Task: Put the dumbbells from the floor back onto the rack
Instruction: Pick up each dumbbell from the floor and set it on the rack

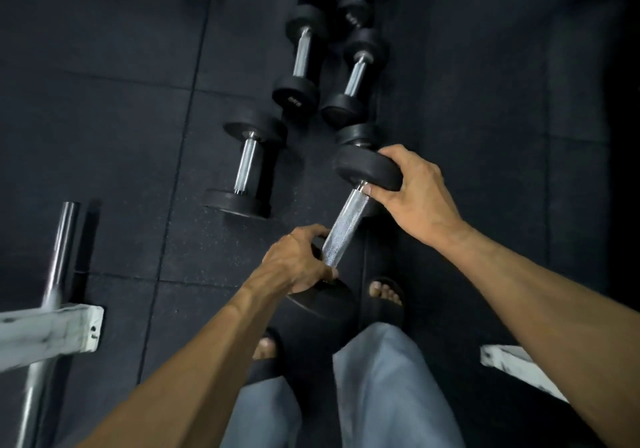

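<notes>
Dumbbell point(349, 219) was off the floor point(121, 118): your left hand point(294, 260) and right hand point(412, 188) each gripped a head. Next, I'd judge, the rack point(52, 330).

I am seeing pale markings on the end face of one black round-headed dumbbell with a chrome handle point(295, 101) lying on the dark rubber floor point(104, 136), and on another further back point(353, 18); both are blurring too much for me to read.
</notes>
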Demonstrator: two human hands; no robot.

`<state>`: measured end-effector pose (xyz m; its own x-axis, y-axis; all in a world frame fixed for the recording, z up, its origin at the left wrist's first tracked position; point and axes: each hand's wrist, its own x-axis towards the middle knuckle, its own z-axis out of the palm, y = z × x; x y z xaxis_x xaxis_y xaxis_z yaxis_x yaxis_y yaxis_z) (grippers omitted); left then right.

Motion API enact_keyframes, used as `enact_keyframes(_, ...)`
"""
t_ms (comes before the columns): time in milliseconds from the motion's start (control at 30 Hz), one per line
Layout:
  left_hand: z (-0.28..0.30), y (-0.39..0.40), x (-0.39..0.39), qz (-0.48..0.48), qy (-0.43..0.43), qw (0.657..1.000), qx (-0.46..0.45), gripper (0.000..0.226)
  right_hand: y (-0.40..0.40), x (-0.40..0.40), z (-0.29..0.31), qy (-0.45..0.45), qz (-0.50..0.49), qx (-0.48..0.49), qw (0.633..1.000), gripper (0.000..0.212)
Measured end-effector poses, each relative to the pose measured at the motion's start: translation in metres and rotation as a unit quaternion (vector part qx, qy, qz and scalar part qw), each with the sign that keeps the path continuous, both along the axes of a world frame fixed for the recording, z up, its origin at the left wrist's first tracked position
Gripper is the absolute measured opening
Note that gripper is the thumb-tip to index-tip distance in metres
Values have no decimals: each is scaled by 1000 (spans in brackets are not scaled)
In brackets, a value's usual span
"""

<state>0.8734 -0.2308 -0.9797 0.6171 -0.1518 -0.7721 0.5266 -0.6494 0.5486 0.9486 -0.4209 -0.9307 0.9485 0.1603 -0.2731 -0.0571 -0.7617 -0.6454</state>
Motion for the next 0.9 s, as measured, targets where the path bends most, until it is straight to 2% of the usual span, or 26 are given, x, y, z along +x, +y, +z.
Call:
enact_keyframes(267,197,-46,18,-68,-67,994,-61,61,-57,-32,221,-90,-78,-32,992,38)
enact_keyframes(433,314,-90,25,-154,-123,977,-80,46,-106,-69,337,-143,-149,-42,977,43)
enact_keyframes(633,407,-180,0,-231,-169,952,-105,52,-188,-131,427,-199,-233,-65,950,49)
enact_keyframes(900,474,-351,-96,-308,-158,928,-140,48,-346,-250,497,-188,-286,-112,933,44)
